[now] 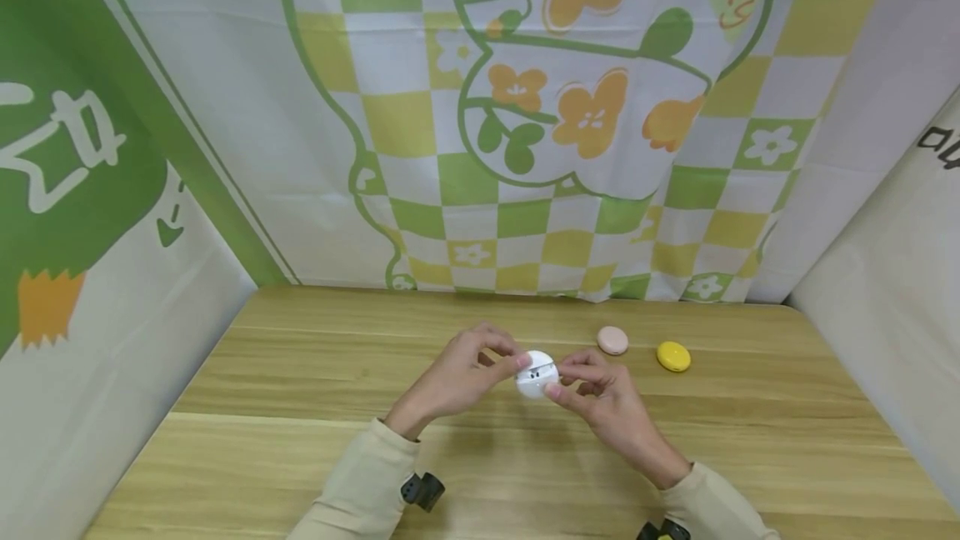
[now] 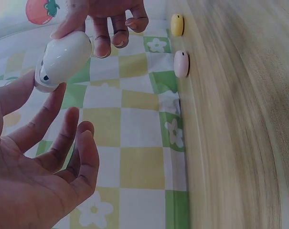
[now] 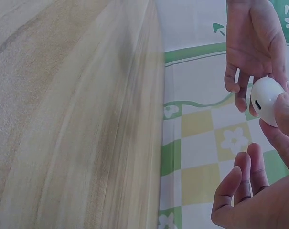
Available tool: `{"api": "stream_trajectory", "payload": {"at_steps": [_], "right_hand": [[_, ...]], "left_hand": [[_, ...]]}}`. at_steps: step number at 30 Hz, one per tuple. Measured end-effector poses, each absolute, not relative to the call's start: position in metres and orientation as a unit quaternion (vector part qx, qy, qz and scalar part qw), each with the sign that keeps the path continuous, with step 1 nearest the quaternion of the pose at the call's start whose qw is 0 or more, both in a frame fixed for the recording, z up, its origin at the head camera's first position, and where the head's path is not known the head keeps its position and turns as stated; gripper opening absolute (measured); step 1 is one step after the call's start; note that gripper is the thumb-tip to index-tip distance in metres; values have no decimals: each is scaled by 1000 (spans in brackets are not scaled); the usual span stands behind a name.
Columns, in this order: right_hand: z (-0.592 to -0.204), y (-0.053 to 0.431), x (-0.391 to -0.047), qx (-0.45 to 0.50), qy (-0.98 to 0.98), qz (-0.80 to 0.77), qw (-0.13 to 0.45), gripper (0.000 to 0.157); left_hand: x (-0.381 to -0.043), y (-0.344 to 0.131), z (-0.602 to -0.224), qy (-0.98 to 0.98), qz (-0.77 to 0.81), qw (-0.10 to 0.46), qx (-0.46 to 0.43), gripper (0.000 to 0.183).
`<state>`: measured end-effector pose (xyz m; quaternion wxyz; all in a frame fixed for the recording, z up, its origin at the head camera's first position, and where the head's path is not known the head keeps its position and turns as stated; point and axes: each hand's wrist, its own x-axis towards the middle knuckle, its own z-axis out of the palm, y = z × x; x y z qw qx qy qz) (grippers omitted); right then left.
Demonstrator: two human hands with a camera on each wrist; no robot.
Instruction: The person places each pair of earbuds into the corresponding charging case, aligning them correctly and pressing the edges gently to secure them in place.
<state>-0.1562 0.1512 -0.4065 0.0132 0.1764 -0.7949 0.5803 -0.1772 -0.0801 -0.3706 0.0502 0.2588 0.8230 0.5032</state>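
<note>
Above the table, both hands hold a small round white earbud case, its lid partly raised and dark details showing in the gap. The left hand pinches the lid side between thumb and index finger, its other fingers loosely bent. From the right, the right hand pinches the lower part with thumb and fingertips. Smooth white shell and a dark mark near the seam appear on the case in the left wrist view. A dark slot on the case faces the right wrist camera.
A round pink case and a round yellow case lie on the wooden table behind and right of the hands. Printed curtains hang along the back edge and at both sides.
</note>
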Motion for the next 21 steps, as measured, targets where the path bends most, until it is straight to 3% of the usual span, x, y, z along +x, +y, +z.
{"api": "stream_trajectory", "payload": {"at_steps": [14,21], "right_hand": [[-406,152,-156,159,-792,590,6,17],[-404,153,-155,138,-785,604,2,16]], "left_hand": [[-169,-74,-369,829,491,-7,267,14],[-165,-73,-369,839,479,-9,258,26]]}}
